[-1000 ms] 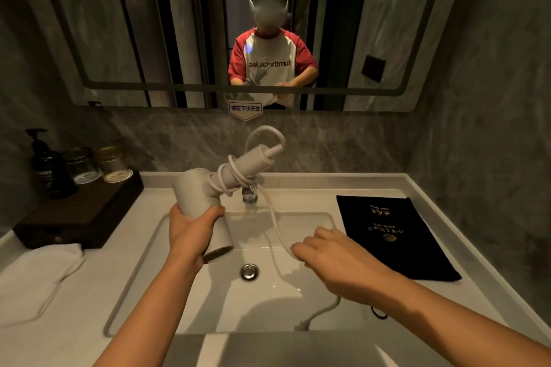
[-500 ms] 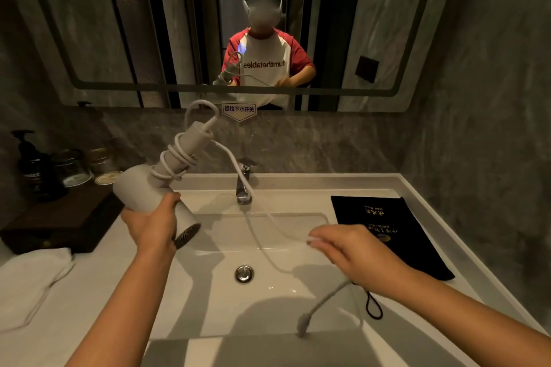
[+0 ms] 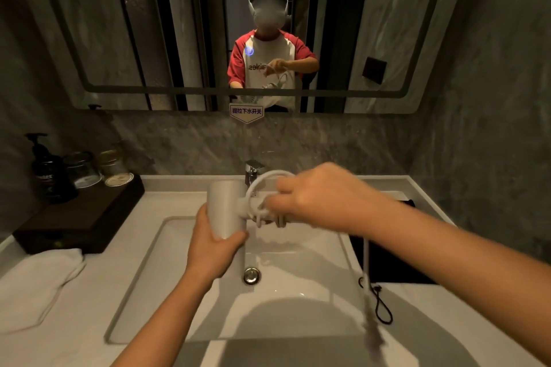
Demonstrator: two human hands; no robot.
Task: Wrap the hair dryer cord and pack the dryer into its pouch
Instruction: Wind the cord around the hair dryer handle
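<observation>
So the hair dryer [image 3: 225, 208] is back over the sink [image 3: 298, 322], left hand [image 3: 213, 250] clamped on its barrel, right hand [image 3: 316, 197] pinching the cord [image 3: 268, 177] through another handle loop, pouch [image 3: 390, 265] waiting on the counter [image 3: 98, 274].

a: dim, warm room. the white sink [image 3: 298, 301] catches most of the light, and the walls fall off to dark grey.

b: shadows?

a: broad soft ones from the arms across the basin floor, toward the camera.

b: sharpness?

a: the right hand [image 3: 322, 197] is smeared with motion blur, and so is the hanging cord [image 3: 366, 265]. the mirror [image 3: 417, 39] frame bows at the edges, wide-angle bending.
</observation>
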